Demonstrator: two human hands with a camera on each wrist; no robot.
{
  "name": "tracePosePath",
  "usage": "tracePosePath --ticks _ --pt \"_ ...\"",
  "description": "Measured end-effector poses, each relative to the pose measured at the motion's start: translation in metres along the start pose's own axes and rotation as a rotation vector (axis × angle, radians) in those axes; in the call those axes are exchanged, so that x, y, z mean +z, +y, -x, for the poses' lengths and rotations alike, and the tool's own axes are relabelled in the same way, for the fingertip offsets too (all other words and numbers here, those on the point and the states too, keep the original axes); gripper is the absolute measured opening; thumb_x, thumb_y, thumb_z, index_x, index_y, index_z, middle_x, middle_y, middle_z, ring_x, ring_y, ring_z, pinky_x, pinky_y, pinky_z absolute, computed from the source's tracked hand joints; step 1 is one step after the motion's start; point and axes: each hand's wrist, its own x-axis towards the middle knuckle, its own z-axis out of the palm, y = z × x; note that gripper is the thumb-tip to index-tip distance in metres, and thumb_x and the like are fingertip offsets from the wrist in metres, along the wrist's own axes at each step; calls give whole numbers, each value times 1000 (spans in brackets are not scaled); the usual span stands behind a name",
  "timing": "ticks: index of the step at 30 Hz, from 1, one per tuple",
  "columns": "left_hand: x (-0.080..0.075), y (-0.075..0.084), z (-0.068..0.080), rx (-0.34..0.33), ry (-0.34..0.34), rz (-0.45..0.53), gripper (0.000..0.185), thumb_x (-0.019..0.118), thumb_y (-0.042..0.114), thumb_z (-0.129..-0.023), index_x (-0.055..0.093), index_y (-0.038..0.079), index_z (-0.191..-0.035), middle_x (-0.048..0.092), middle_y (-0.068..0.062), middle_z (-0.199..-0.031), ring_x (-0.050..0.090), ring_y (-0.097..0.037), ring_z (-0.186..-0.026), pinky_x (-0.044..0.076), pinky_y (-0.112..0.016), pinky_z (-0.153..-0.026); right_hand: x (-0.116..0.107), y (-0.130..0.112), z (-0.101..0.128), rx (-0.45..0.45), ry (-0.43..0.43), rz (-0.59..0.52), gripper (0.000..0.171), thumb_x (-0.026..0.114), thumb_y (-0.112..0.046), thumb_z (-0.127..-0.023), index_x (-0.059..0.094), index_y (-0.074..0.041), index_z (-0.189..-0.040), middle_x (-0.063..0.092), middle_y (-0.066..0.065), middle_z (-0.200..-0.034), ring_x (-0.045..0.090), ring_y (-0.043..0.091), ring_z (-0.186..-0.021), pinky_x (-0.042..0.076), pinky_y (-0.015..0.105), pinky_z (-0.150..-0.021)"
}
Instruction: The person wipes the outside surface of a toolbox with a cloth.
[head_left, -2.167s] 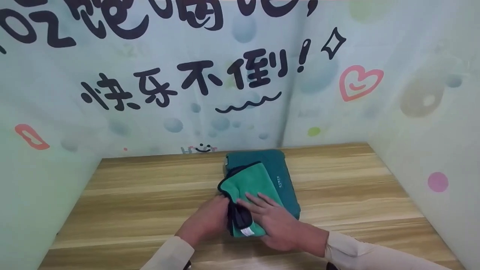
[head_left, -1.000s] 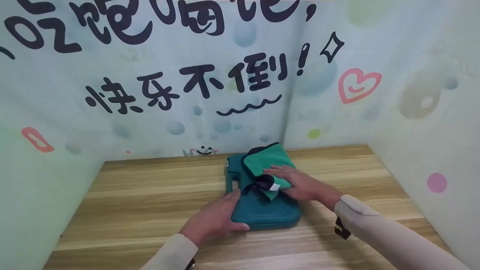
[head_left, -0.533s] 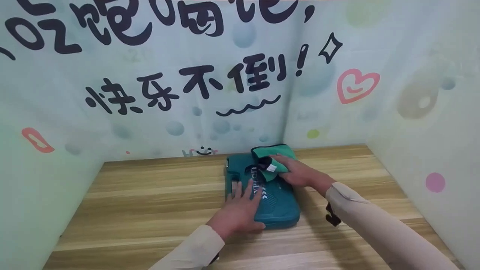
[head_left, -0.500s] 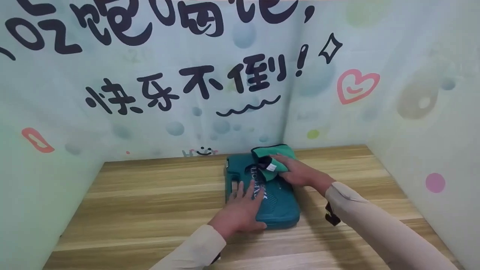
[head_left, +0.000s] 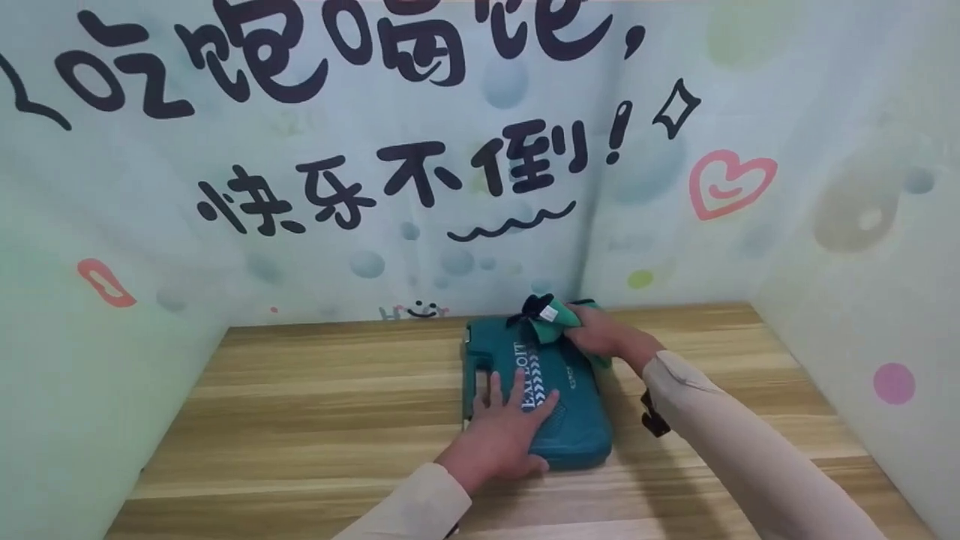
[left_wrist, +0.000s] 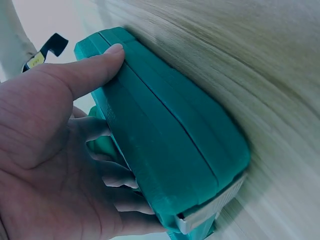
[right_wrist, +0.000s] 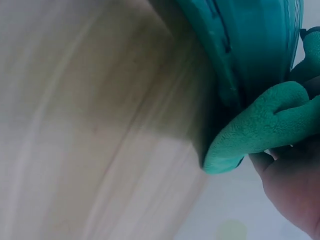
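A dark teal plastic case (head_left: 571, 420) with white lettering lies flat on the wooden table (head_left: 315, 405) near the back wall. My left hand (head_left: 510, 431) lies flat on the case's near half, fingers straight, with the thumb on the near edge of the teal case (left_wrist: 165, 140). My right hand (head_left: 600, 337) presses a bunched green cloth (head_left: 559, 315) onto the case's far right corner. In the right wrist view the green cloth (right_wrist: 260, 125) hangs over the edge of the teal case (right_wrist: 250, 45).
Pale printed walls with black lettering (head_left: 405, 180) close in the table at the back and both sides. A black strap tag (head_left: 652, 421) hangs from my right sleeve. Bare wood lies left of the case (head_left: 315, 390) and to its right (head_left: 720, 360).
My right hand has slid the green cloth from the case's near end up to its far right corner, bunching it. My left hand moved from the near edge onto the lid.
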Motion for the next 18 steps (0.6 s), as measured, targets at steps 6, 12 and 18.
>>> tracePosePath --ticks 6,12,18 --pt "-1 0 0 -6 -6 11 91 74 56 -88 24 40 -162 8 -18 -168 5 -56 -146 24 -70 -108 -5 -3 -13 124 22 47 36 46 -26 -104 53 1 -127 58 18 -114 55 37 -104 44 53 -94" --pt "-2 0 1 -9 -7 18 91 74 57 -87 22 42 -162 6 -16 -168 3 -56 -146 25 -69 -108 -8 -6 -22 195 11 15 37 48 -27 -103 52 1 -127 57 19 -114 55 37 -105 45 51 -91" --pt "0 1 1 -11 -8 27 91 74 55 -88 21 42 -162 5 -15 -169 1 -55 -147 24 -69 -109 -9 -10 -29 235 -24 53 34 49 -23 -101 55 1 -124 58 19 -113 56 37 -104 45 49 -92"
